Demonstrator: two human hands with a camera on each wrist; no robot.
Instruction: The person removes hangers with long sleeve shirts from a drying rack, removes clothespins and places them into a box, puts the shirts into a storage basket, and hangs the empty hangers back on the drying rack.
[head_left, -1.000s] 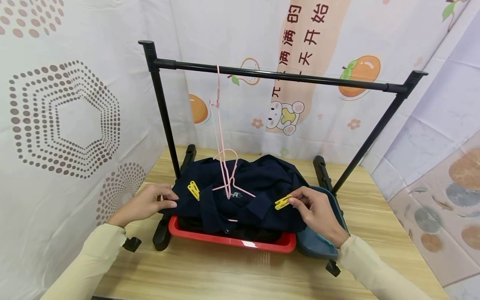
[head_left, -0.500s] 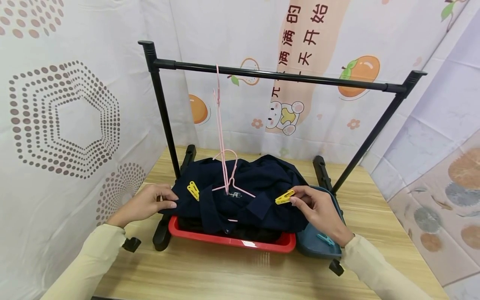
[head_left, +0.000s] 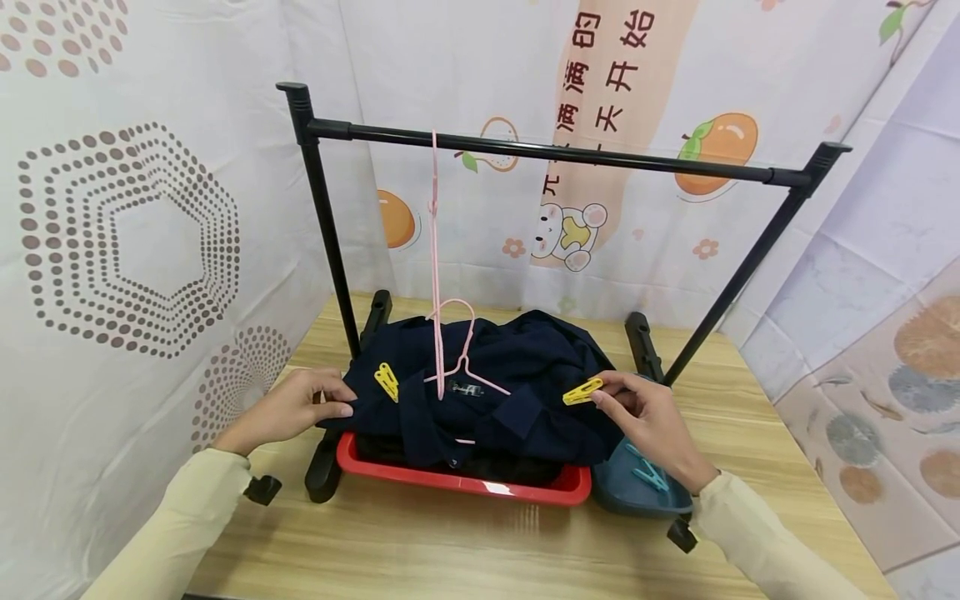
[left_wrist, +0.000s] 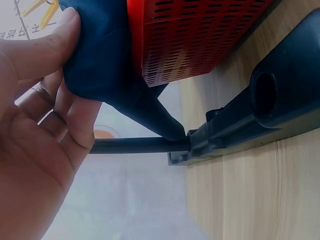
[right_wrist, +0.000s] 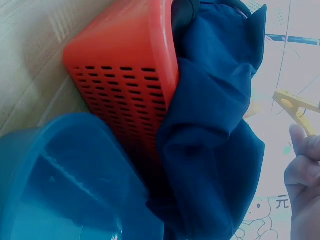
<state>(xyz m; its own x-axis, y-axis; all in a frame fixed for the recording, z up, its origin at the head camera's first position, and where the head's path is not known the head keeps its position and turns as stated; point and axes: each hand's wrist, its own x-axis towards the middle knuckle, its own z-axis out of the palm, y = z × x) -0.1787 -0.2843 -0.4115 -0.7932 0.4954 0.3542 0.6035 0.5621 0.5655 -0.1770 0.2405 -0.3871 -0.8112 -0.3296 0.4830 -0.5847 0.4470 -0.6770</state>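
A navy collared shirt point(head_left: 558, 350) lies spread over a red basket point(head_left: 465, 483), with a pink hanger point(head_left: 467, 337) inside its neck, hook showing. My left hand point(head_left: 311, 402) pinches the shirt's left edge between thumb and fingers; the left wrist view shows the navy cloth point(left_wrist: 97, 55) there. Near the shirt's right side, my right hand point(head_left: 648, 421) pinches a yellow clothespin point(head_left: 582, 392). That clothespin point(right_wrist: 295, 106) stands apart from the cloth in the right wrist view. Another yellow clothespin point(head_left: 387, 381) sits on the shirt's left shoulder; its grip on the cloth is unclear.
Above the shirt runs a black rack rail point(head_left: 555, 152), from which an empty pink hanger point(head_left: 437, 275) dangles in front of the cloth. Right of the red basket is a blue bin point(head_left: 622, 492) containing teal clothespins point(head_left: 649, 475). The rack's feet stand on the wooden table point(head_left: 420, 550).
My right hand has drawn the yellow clothespin a little right and upward, exposing more of the teal clothespins. The dangling hanger has swung and turned. My left hand stays put.
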